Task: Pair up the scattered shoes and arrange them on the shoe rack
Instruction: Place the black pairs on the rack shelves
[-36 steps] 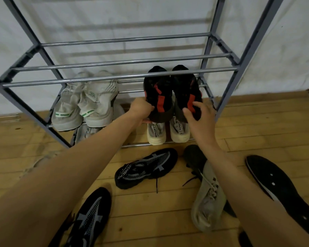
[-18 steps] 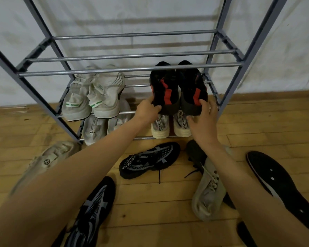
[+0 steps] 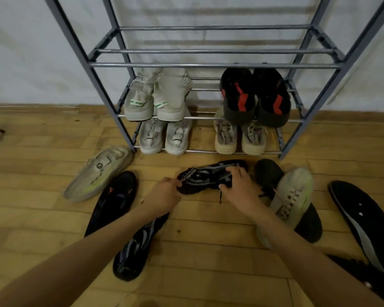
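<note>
The shoe rack [image 3: 215, 65] is finished in grey metal and is backed by a white wall [image 3: 31, 52]. The floor [image 3: 208, 240] is laid in yellow-brown wooden planks. On the rack, a black pair [image 3: 237, 100] is marked with red zigzag patches, a pale grey pair [image 3: 142, 105] is banded in green and white, a whitish pair [image 3: 176, 140] is left plain, and a cream pair [image 3: 226, 138] is lettered in dark print. The black mesh shoe [image 3: 206, 176] is webbed with grey and white lines, and a second black shoe [image 3: 133, 251] is patterned alike. One beige shoe [image 3: 98, 173] and another beige shoe [image 3: 293, 196] are streaked with yellow-green. A black sole [image 3: 361, 220] is dotted white and striped grey
</note>
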`<act>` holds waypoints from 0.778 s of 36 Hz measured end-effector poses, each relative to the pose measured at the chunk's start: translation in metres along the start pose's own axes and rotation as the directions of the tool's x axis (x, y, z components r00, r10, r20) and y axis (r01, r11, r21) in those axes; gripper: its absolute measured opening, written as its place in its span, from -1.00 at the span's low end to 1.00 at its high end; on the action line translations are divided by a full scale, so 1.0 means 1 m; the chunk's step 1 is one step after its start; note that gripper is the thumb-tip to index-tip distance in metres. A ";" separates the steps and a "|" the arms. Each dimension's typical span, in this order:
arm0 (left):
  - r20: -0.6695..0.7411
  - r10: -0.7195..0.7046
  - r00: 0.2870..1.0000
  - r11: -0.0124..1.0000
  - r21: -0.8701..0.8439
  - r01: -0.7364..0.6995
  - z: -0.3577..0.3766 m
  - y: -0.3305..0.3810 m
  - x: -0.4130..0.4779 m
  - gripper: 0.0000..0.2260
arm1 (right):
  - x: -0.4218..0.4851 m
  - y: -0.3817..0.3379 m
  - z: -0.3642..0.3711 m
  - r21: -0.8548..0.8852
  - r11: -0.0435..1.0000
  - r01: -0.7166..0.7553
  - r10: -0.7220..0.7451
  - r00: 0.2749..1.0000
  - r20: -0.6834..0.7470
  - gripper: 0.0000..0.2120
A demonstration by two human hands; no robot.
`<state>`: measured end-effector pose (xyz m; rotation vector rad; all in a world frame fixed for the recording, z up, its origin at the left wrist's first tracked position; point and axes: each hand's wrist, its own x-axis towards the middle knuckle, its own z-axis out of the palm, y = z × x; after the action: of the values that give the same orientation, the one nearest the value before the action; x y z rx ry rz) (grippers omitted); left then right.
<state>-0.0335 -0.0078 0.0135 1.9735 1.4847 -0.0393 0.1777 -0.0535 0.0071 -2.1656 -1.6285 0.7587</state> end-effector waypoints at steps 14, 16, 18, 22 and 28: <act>0.173 -0.323 0.930 0.945 0.102 0.310 0.033 -0.107 -0.038 -0.08 | 0.032 -0.033 0.089 -0.296 0.940 0.172 -0.082 0.953 0.293 -0.34; 0.122 -0.310 0.943 0.945 0.143 0.293 0.044 -0.108 -0.044 -0.03 | 0.042 -0.033 0.095 -0.314 0.930 0.189 -0.090 0.949 0.302 -0.33; 0.083 -0.298 0.951 0.941 0.192 0.278 0.052 -0.108 -0.049 -0.03 | 0.048 -0.030 0.099 -0.304 0.939 0.159 -0.057 0.946 0.319 -0.32; 0.056 -0.289 0.956 0.938 0.215 0.271 0.059 -0.115 -0.052 -0.19 | 0.052 -0.021 0.103 -0.387 0.903 0.186 -0.079 0.958 0.275 -0.41; 0.006 -0.286 0.958 0.952 0.117 0.284 0.062 -0.112 -0.047 -0.28 | 0.049 -0.009 0.104 -0.466 0.852 0.237 -0.177 0.970 0.169 -0.51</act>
<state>-0.1255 -0.0637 -0.0701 1.8228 1.7765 -0.2776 0.1194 -0.0099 -0.0823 -2.2302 -2.2750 0.4535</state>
